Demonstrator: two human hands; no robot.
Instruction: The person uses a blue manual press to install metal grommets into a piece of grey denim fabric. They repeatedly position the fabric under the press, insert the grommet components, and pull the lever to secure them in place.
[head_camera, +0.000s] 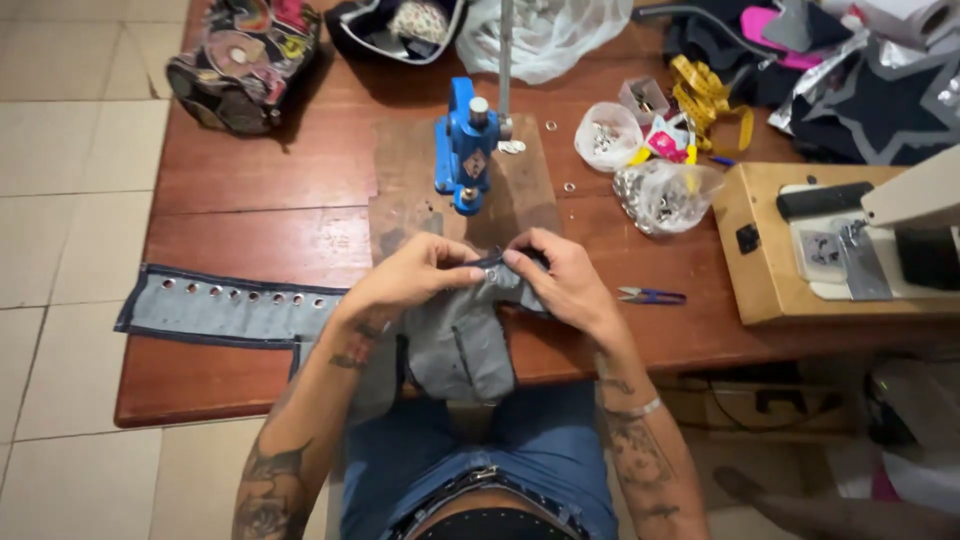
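- Left hand (405, 280) and right hand (560, 280) fingers were pinched shut on the grey denim piece (460, 335).
- Blue eyelet press (465, 145) stood at 12 o'clock on the bench (260, 170).
- Small snips (650, 296) lay at 3 o'clock.

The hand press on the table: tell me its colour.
The hand press is bright blue with silver metal fittings, seen clearest in the head view.

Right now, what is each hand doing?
Left hand: closed, pinching the grey denim fabric piece.
Right hand: closed, pinching the same fabric's top edge.
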